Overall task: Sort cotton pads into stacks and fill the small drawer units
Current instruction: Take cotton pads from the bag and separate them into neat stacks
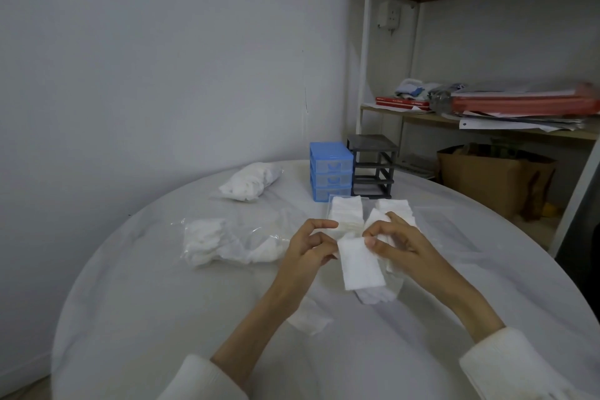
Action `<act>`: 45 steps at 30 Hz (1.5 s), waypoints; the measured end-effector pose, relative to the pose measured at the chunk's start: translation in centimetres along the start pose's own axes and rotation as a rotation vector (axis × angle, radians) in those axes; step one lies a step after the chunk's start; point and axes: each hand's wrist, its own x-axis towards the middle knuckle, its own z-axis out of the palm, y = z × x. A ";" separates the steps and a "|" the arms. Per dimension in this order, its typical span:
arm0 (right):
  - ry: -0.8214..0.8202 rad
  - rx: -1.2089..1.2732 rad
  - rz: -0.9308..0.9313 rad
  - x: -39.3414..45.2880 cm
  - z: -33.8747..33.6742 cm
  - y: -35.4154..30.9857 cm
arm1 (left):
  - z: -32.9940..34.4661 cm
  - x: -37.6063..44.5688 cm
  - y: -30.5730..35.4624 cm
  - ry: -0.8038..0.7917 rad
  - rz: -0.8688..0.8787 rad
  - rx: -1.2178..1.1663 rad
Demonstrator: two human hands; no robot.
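Note:
My right hand (pixel 394 242) pinches the top edge of a rectangular white cotton pad (pixel 360 266) above the table, with more pads held behind it. My left hand (pixel 308 245) touches the pad's left edge with curled fingers, index finger pointing right. Beyond the hands a clear drawer tray (pixel 331 204) holds a stack of pads (pixel 347 213), and a second stack (pixel 397 206) lies to its right. A blue drawer unit (pixel 331 172) and a black drawer frame (pixel 373 166) with no drawers in it stand at the back.
A clear bag of loose pads (pixel 227 242) lies left of my hands, another full bag (pixel 251 183) farther back. Loose pads (pixel 311 318) lie under my left forearm. A clear tray (pixel 444 224) lies right. The round white table (pixel 162 318) ends near a shelf (pixel 487 120).

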 end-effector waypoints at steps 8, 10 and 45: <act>-0.049 -0.012 -0.040 -0.2 0.4 -0.6 | -0.1 0.0 0.0 -0.057 -0.028 -0.008; -0.050 -0.031 -0.039 -0.2 0.5 -0.6 | -0.1 -0.1 0.1 -0.085 -0.022 0.005; 0.214 -0.218 -0.117 0.2 0.5 -0.1 | -0.1 0.3 -0.7 -0.054 -0.229 -0.152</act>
